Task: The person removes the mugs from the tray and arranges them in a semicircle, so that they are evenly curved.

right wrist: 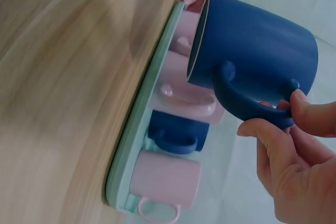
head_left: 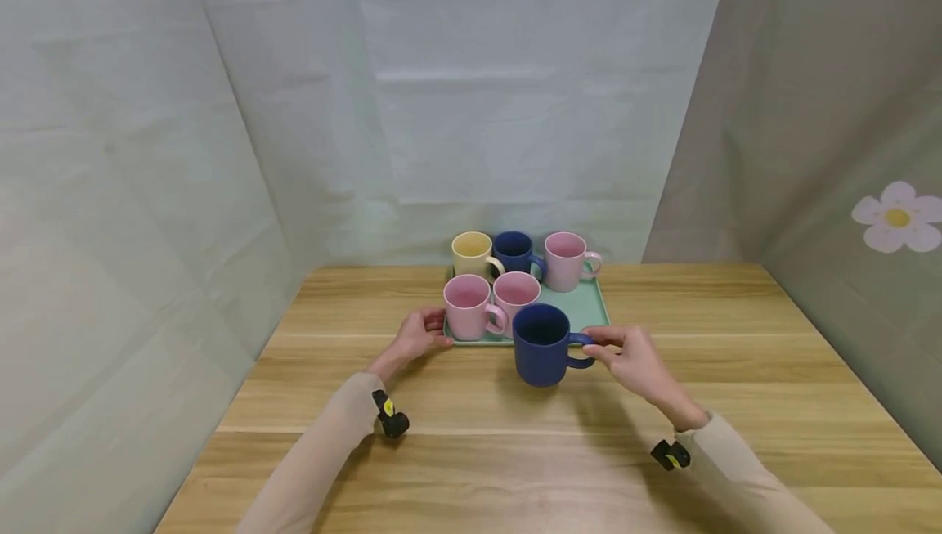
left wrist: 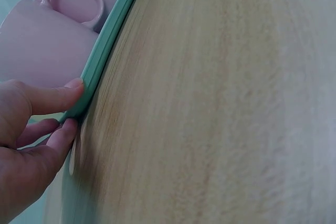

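Note:
My right hand (head_left: 639, 364) pinches the handle of a dark blue mug (head_left: 540, 358). That mug hangs upright in the air at the front edge of a mint green tray (head_left: 585, 309). At the tray's front left corner, my left hand (head_left: 416, 336) grips the rim, thumb (left wrist: 60, 97) on the front side and fingers round the corner. On the tray stand two pink mugs in front, one at the left (head_left: 465, 320) and one beside it (head_left: 513, 293). Behind them are a yellow mug (head_left: 471, 249), another dark blue mug (head_left: 511, 251) and a third pink mug (head_left: 563, 266).
The tray lies near the far edge of a wooden table (head_left: 515, 468). A pale cloth (head_left: 515, 109) hangs behind the table, with more cloth on both sides; the right one bears a flower print (head_left: 898, 217).

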Demonstrator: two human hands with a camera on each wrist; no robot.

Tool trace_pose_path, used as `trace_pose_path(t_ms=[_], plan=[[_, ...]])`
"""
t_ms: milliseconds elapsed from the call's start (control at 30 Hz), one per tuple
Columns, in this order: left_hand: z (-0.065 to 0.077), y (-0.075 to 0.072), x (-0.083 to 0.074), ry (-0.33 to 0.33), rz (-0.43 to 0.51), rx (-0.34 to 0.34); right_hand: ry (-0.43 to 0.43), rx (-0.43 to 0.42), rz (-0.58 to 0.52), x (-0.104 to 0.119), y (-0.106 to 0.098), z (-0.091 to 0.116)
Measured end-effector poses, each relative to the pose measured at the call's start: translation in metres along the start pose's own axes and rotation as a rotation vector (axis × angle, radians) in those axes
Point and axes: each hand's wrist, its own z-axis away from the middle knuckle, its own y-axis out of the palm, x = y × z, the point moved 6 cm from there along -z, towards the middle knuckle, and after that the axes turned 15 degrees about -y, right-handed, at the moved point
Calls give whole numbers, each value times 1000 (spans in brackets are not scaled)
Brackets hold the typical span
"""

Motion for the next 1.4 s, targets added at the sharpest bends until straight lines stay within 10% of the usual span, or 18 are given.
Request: trace_pose_path(t_ms=[567, 1400], plan=[[2, 4, -1, -129, -17, -29, -1, 79, -62, 5, 27, 3], [1, 4, -2, -117, -22, -34, -58, 188, -183, 18, 55, 3]])
